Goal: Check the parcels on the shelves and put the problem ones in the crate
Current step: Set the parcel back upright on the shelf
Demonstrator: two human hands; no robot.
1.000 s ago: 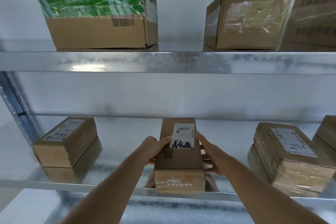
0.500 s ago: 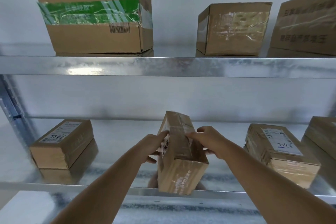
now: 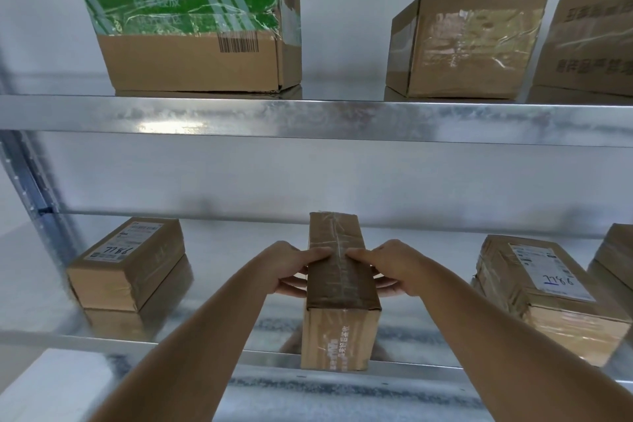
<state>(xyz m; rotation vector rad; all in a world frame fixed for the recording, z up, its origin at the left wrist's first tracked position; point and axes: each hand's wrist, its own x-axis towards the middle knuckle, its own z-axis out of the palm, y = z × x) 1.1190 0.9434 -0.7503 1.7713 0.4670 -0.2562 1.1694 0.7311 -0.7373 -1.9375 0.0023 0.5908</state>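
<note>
A narrow brown parcel (image 3: 339,291) stands on its side at the front middle of the lower metal shelf (image 3: 267,358), its taped seam facing up and no label showing. My left hand (image 3: 291,267) grips its left side with the thumb on top. My right hand (image 3: 387,267) grips its right side the same way. The fingers of both hands wrap down the parcel's sides. No crate is in view.
On the lower shelf, a labelled parcel (image 3: 128,264) lies at the left, another labelled one (image 3: 548,298) at the right, and a further box (image 3: 616,250) at the far right edge. The upper shelf (image 3: 315,116) carries a green-taped box (image 3: 191,17) and two more boxes (image 3: 466,44).
Both hands have rolled the parcel over on the shelf. Its white label, on top a second ago, has turned out of sight and the taped side now faces up.
</note>
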